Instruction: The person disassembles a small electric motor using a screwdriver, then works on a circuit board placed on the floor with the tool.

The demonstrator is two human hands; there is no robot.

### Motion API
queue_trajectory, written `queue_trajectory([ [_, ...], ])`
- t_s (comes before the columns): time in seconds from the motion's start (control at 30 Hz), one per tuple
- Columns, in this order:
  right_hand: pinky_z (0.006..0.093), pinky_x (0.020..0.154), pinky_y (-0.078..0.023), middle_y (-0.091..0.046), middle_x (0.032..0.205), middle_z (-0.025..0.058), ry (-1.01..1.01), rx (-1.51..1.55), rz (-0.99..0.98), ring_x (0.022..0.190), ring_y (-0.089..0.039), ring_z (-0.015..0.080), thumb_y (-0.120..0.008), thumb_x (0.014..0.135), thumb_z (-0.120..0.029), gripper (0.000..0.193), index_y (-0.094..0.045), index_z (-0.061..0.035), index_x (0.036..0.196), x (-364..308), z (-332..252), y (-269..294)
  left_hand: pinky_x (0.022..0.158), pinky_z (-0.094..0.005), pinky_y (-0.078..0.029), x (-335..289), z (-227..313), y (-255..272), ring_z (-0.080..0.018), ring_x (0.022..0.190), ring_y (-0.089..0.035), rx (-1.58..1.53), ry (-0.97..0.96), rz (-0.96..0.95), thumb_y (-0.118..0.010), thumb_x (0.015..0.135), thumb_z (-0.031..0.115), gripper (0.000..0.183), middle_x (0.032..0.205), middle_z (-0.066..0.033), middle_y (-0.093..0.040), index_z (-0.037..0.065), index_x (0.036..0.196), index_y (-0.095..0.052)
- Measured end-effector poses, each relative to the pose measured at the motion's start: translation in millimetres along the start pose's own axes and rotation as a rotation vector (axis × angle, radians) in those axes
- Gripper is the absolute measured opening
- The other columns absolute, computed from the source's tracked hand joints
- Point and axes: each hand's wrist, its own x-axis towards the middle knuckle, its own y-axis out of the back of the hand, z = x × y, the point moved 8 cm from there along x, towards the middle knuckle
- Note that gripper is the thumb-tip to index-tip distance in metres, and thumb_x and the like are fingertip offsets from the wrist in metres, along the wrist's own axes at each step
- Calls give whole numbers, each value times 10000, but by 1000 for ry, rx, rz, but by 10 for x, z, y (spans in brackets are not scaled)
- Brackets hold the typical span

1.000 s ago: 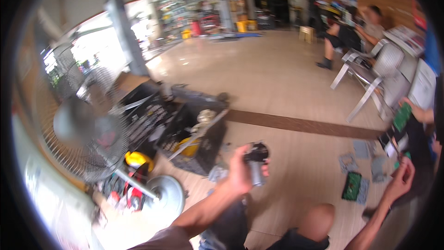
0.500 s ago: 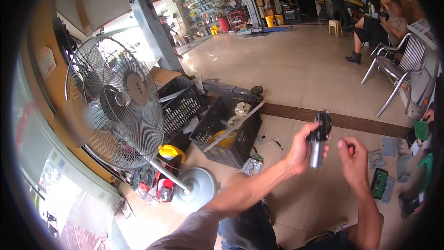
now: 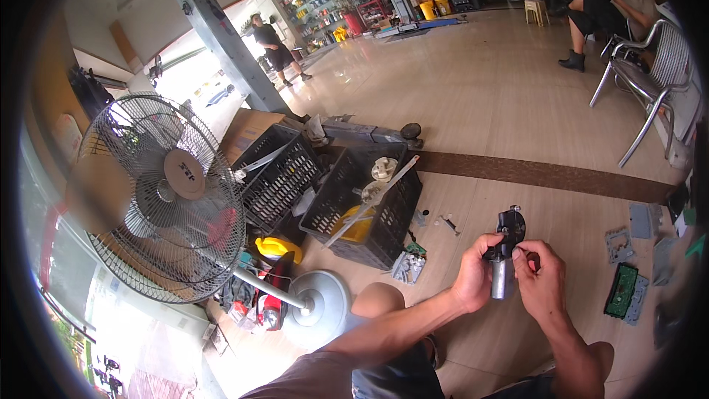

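Observation:
My left hand (image 3: 475,279) is wrapped round a small electric motor (image 3: 501,279), which has a silver cylinder below and a black housing on top. The motor stands roughly upright in front of me, silver end down. Close against its right side is my right hand (image 3: 540,275), thumb and fingers pinched together at the edge of the black housing. Whatever those fingertips hold is too small to make out. On the floor to the right lie a green circuit board (image 3: 622,290) and a grey plate (image 3: 619,246) with openings.
A tall fan (image 3: 166,192) stands at the left on a round grey base (image 3: 319,310). Black crates (image 3: 362,233) with parts sit ahead, near a yellow jug (image 3: 278,248). Metal chairs (image 3: 650,81) and a seated person (image 3: 620,15) are far right; another person (image 3: 273,48) walks beyond the pillar.
My right hand has come in from the right to touch the motor. The motor and my left hand now appear lower in view. A person at the back has come out from behind the pillar.

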Motion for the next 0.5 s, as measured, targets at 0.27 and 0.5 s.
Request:
queue_trajectory([
  [0.27, 251, 525, -486, -594, 678, 20, -83, 168, 42, 593, -625, 99, -657, 955, -100, 176, -615, 44, 862, 110, 60, 112, 823, -326, -527, -242, 207, -326, -194, 953, -662, 114, -175, -123, -521, 953, 324, 423, 1062, -60, -637, 77, 1295, -483],
  [0.5, 231, 460, -453, -689, 750, 90, -186, 184, -140, 661, -688, 125, -650, 953, -118, 176, -644, 42, 881, -45, -163, -13, 865, -348, -516, -277, 256, -197, -205, 1009, -635, 237, -263, -137, -493, 952, 271, 465, 1193, -108, -624, 54, 1362, -456],
])
